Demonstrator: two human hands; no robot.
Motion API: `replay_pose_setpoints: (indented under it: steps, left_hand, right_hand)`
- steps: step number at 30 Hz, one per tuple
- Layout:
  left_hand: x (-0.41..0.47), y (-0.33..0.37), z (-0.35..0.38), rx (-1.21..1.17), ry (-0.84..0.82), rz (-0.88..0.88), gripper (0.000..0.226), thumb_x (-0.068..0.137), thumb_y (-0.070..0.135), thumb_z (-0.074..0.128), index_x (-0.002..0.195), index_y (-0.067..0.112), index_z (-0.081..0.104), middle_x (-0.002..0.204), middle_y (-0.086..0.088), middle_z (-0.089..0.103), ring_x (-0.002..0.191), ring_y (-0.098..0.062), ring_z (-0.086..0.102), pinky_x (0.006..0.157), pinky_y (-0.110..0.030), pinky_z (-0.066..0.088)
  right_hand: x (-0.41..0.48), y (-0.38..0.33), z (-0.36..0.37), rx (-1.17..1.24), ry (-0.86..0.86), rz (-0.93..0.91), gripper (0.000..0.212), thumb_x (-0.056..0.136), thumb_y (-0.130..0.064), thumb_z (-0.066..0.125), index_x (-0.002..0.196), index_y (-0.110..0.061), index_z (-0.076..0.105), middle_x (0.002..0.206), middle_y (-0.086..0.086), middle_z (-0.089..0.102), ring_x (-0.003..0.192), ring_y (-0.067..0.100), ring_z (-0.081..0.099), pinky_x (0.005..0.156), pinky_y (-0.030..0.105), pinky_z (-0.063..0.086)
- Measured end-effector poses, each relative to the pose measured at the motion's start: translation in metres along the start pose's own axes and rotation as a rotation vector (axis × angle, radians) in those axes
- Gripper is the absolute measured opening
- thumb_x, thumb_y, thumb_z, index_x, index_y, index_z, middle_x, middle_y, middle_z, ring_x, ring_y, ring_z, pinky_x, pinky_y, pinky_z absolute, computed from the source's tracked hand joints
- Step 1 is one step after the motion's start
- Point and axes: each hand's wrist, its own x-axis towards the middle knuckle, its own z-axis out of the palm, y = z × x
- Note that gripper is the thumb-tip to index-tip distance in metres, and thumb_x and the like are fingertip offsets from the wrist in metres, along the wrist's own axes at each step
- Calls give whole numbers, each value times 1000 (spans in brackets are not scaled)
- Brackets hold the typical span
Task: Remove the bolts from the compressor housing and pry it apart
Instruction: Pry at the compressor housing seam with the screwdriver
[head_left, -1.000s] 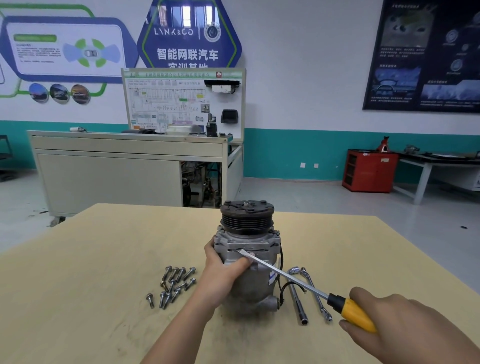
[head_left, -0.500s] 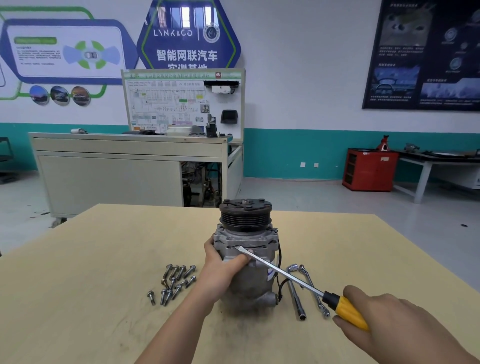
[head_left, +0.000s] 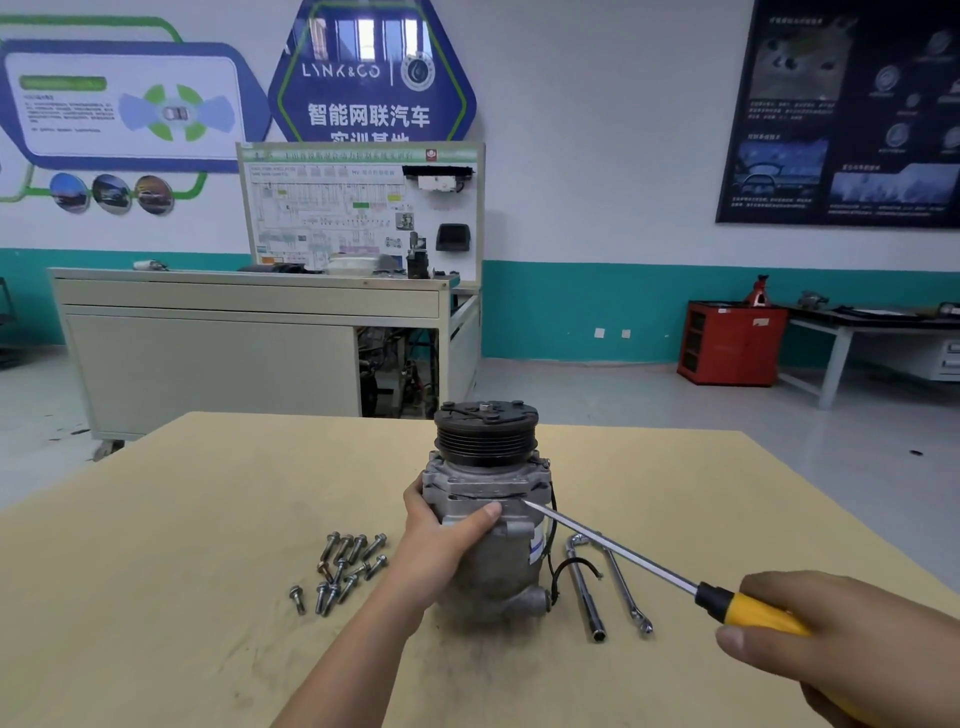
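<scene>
Screwdriver tip (head_left: 528, 503) rightward on housing (head_left: 483, 486), beside left fingers (head_left: 487, 514)

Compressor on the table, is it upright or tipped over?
Upright: the compressor stands on end on the table, black pulley on top, left hand gripping its side.

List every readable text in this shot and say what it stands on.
"LYNK&CO": top line of the blue hexagonal wall sign.
"智能网联汽车": same sign, second line; the line beneath is cut off by the training board.
Too small or blurred to read: the training board's print, the dark poster, the white wall panel, and the blue label on the compressor.
</scene>
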Motion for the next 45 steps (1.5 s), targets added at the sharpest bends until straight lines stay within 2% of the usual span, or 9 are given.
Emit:
replay_pose_setpoints:
  steps: [6,14,23,26,29,34,37,40,45]
  left_hand:
    - [0,0,1,-21,3,0,91,72,45,77,139,33,18,131,5,47,112,-15,52,82,-24,42]
    - [2,-2,2,-6,10,-3,92,68,49,76,138,34,18,131,6,46,115,-18,51,88,-28,41]
    - [5,-5,1,4,17,3,84,71,48,77,132,38,20,125,10,49,105,-11,53,80,-24,42]
    - [3,-3,1,-8,5,1,90,60,56,78,128,41,20,121,13,49,101,-5,53,76,-22,43]
    - [2,-2,0,-3,1,-2,105,46,63,74,132,39,21,124,10,49,107,-12,54,82,-25,42]
    - [1,-1,-3,-2,-16,-8,102,44,63,75,128,39,23,128,7,51,109,-13,55,89,-29,46]
    - [1,-2,-3,0,-15,-15,100,48,61,76,130,38,24,129,7,51,112,-17,54,97,-35,46]
    - [0,-3,-2,-2,-9,-2,92,53,59,75,126,37,25,129,6,51,112,-17,55,92,-32,45]
    - [1,-5,-1,24,-4,10,87,70,52,75,136,31,23,131,3,49,113,-19,53,88,-29,43]
  right_hand:
    - [4,0,2,77,-25,3,36,79,-58,56,86,-22,57,46,-14,50,46,2,51,51,17,36]
    - [-3,4,40,16,132,16,38,86,-59,47,87,-22,49,77,-7,51,79,0,55,66,10,37]
    - [-6,-2,51,68,148,69,35,86,-56,51,75,-24,43,72,1,49,73,1,53,64,11,39]
    - [-8,-3,51,49,155,61,34,86,-56,50,75,-25,43,71,-2,48,72,-1,51,63,11,38]
    - [-10,-4,53,41,176,58,35,86,-56,51,73,-24,42,69,-1,47,69,0,50,60,12,36]
    - [-15,-7,60,31,202,41,36,87,-53,52,74,-20,45,63,-2,47,60,4,48,53,14,34]
    - [-17,-7,62,75,194,28,37,86,-49,54,80,-13,51,57,-5,49,45,4,47,46,15,31]
    - [-20,-7,61,120,180,25,35,87,-47,55,81,-13,52,53,-5,50,32,4,43,40,13,30]
    - [-22,-5,58,165,159,26,36,87,-49,53,86,-13,54,57,-1,53,35,6,44,39,17,35]
